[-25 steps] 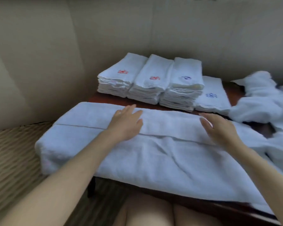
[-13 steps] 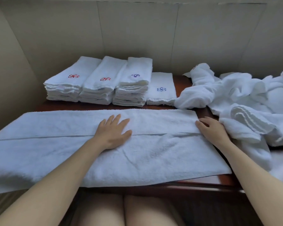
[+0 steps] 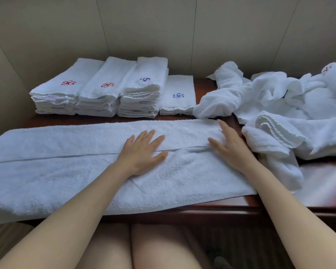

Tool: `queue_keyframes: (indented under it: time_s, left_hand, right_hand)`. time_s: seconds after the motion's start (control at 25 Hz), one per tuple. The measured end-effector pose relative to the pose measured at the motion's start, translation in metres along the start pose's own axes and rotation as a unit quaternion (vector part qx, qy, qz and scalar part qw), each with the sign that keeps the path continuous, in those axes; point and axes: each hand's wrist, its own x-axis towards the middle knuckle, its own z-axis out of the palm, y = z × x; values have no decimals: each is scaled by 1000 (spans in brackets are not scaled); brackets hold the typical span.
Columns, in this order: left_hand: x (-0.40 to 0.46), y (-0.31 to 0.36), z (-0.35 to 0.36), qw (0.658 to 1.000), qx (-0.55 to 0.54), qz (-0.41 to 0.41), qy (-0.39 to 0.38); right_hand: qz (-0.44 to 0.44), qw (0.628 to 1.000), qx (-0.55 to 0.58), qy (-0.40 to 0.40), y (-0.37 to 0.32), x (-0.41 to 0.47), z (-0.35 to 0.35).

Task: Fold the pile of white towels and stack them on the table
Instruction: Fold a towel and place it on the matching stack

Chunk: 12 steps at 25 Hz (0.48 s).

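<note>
Pale panelled walls (image 3: 163, 32) close in the far side and the left of a dark red-brown wooden table (image 3: 279, 208), whose near edge runs across the view above the person's bare knees. A long white towel (image 3: 56, 171) lies spread flat along the near part of the table, folded lengthwise so that one edge forms a seam down its middle; its left end hangs past the table's left side. To the right, a loose pile of unfolded white towels (image 3: 279, 98) covers the far right of the table and reaches close to the long towel's right end. At the far left, against the wall, four stacks of folded towels (image 3: 97, 94) stand side by side, the two left ones topped with red stitched marks, the two right ones with blue; the rightmost stack is much lower than the rest. The left hand (image 3: 142, 152) lies palm down on the middle of the long towel, fingers straight and spread across the seam. The right hand (image 3: 231, 144) rests flat near the towel's right end, fingers extended, gripping nothing
</note>
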Motion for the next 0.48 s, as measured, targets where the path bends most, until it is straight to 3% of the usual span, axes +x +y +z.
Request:
queue_keyframes:
  time_s: [0.08,0.16,0.4,0.48]
  left_hand:
    - [1,1,-1,1000,4,1,4]
    - [1,1,-2,1000,5,1,5]
    - [-1,2,-3,1000,7,5,4]
    - [-1,1,-2,1000,7,4,3]
  right_hand:
    - [21,995,-74,-71,-1,-7,2]
    - [52,991,-89,-88,3,-16,0]
    - [95,995,-40,-9,1,-38,-17]
    - [104,992,-72,23,-9,-35,-14]
